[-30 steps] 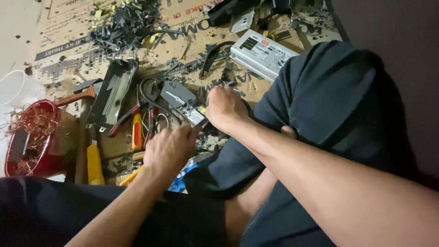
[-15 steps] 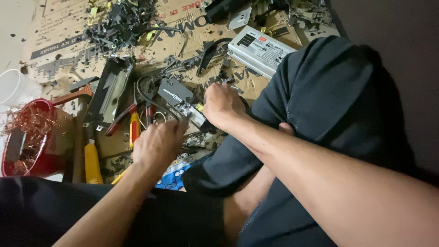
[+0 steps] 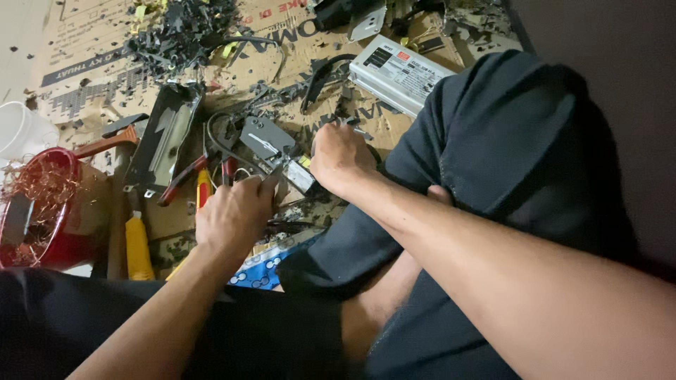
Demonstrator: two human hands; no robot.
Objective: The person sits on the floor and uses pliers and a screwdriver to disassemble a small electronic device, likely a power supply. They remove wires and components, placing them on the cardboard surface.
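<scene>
Two hands meet on one small grey metal electronics module with a hinged flat lid (image 3: 271, 144), lying on the printed brown cardboard sheet (image 3: 91, 70) spread over the floor in front of your knees. Your left hand (image 3: 236, 214) is closed on the module's near end, fingers curled over it, so its grip is gripping that casing. Your right hand (image 3: 341, 158) is fisted at the far-right end, by a pale bit of circuit board (image 3: 303, 176); what that fist holds is hidden, and I cannot tell whether a tool is inside it. The module's long axis runs from upper left down to lower right, between both hands, with the left hand nearer to you.

Just left of it lie red-handled pliers (image 3: 186, 176) and a yellow-handled screwdriver (image 3: 137, 243). Further left stands a red plastic bowl of tangled copper wire (image 3: 35, 211). Beyond it, a long dark metal tray (image 3: 165, 137), a heap of black plastic scraps (image 3: 183, 32), and a silver boxed power supply (image 3: 401, 70) near your dark-clothed right knee (image 3: 507, 141). Wires beneath the module are hard to make out.
</scene>
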